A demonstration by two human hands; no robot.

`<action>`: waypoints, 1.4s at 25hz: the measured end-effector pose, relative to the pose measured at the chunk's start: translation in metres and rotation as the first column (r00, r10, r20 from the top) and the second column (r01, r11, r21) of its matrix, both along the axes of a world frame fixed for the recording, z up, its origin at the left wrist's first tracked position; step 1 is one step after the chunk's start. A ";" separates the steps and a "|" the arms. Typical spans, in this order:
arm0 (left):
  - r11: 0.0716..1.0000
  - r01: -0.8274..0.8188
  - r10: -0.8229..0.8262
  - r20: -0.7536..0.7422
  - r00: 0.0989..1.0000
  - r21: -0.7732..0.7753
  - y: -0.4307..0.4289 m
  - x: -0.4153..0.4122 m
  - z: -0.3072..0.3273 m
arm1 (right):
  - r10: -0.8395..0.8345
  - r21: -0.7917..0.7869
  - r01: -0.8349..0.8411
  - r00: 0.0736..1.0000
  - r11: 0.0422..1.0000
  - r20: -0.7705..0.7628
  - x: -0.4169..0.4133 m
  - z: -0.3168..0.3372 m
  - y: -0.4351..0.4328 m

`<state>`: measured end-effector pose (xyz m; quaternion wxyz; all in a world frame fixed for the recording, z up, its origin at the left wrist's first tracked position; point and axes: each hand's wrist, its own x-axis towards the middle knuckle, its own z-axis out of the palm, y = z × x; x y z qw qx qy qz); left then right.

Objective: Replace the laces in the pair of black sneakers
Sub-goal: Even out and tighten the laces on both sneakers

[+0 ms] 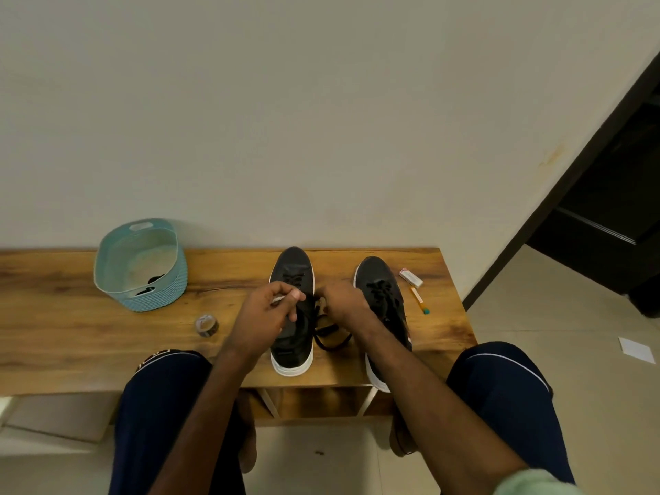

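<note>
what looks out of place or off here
Two small things: the right sneaker seems to hang its heel over the near edge of the table, and a white paper lies on the floor to the right. The black lace looped beside that sneaker is just mid-job.

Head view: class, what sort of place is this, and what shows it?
Probably a room in a home, perhaps near an entrance: a low wooden bench stands against a plain wall, with a tiled floor and a dark doorway on the right.
</note>
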<state>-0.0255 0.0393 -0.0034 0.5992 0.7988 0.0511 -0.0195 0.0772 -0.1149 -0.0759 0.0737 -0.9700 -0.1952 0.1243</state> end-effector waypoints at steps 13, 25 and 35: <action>0.991 0.059 -0.064 -0.038 0.997 -0.118 -0.014 0.035 0.003 | -0.352 0.499 0.191 0.901 0.846 0.252 -0.006 0.058 -0.050; 0.484 0.409 -0.481 -0.155 0.863 0.774 -0.073 0.038 -0.037 | -0.521 0.922 0.255 0.851 0.289 -0.072 -0.014 0.088 -0.098; 0.981 0.190 -0.191 0.266 0.945 0.032 -0.089 0.061 -0.021 | -0.387 0.784 0.146 0.913 0.604 0.128 -0.021 0.071 -0.089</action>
